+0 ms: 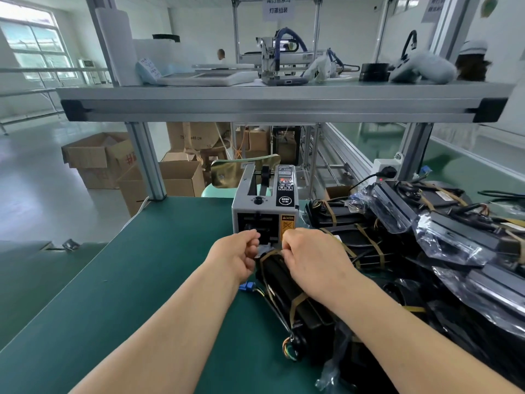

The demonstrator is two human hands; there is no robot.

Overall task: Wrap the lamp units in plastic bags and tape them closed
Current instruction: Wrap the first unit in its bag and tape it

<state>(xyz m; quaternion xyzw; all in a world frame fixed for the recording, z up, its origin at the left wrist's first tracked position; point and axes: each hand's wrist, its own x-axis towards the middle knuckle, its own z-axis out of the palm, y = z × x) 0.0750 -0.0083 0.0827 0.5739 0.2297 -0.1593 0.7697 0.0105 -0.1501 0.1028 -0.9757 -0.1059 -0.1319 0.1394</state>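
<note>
Left hand (235, 258) and right hand (315, 260) meet at the far end of a long black lamp unit (287, 288). It is sheathed in a clear plastic bag (331, 371) and lies on the dark green surface (127, 280), pointing away from the person. Left hand's fingers are curled in, thumb and fingertips pinching the crumpled plastic at that far end. Right hand lies over the top of the lamp unit, its fingers curled down over the end onto a strip of tan tape (268, 255); its fingertips are hidden beneath the hand. Another tan band wraps the lamp unit nearer the person. A small blue connector (246, 286) on thin wires sticks out at the unit's left side, just below the left wrist. Just beyond the hands stands a grey boxy tape dispenser (264, 206) with a black front opening and a yellow caution label. To the right lies a pile of bagged, taped black lamp units (426, 223), touching one another. Overhead runs an aluminium shelf (284, 105).
</note>
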